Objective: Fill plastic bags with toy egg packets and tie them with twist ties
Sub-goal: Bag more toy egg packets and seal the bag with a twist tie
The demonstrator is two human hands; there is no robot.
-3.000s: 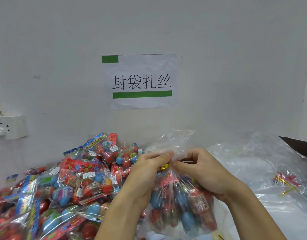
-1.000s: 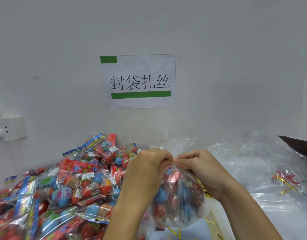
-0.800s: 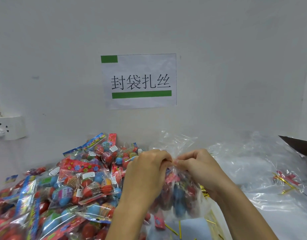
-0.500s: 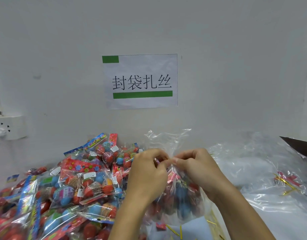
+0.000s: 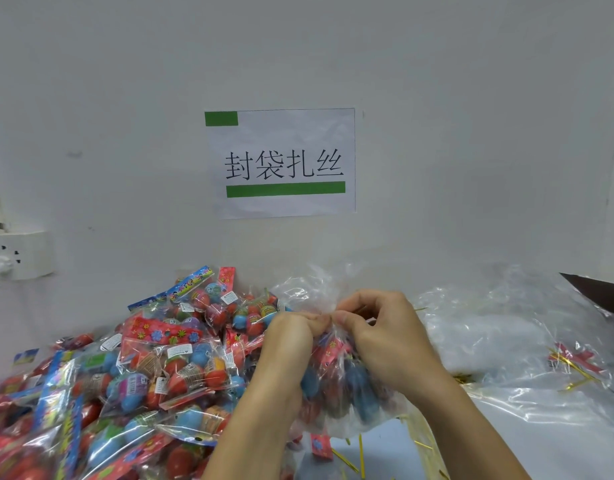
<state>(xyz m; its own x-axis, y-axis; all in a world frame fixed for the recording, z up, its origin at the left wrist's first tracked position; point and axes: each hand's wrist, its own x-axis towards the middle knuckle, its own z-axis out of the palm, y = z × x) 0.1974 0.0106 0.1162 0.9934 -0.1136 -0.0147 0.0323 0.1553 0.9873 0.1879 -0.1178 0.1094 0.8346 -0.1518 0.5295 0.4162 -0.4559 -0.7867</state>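
A clear plastic bag (image 5: 347,386) filled with red and blue toy egg packets hangs in front of me, lifted off the table. My left hand (image 5: 291,344) and my right hand (image 5: 385,334) meet at its gathered neck, fingers curled and pinching the plastic there. The bag's loose top (image 5: 312,289) flares above my fingers. The twist tie at the neck is hidden between my fingertips. A large heap of toy egg packets (image 5: 153,368) lies to the left.
A pile of empty clear bags (image 5: 499,327) lies to the right, with gold twist ties (image 5: 572,368) on it. More gold ties (image 5: 361,448) are scattered on the table below the bag. A paper sign (image 5: 281,164) hangs on the wall; a socket (image 5: 18,254) sits left.
The filled bag has turned and risen slightly in my hands, and both hands have closed tighter together at its neck. The gold tie seen earlier is now covered by my fingers.
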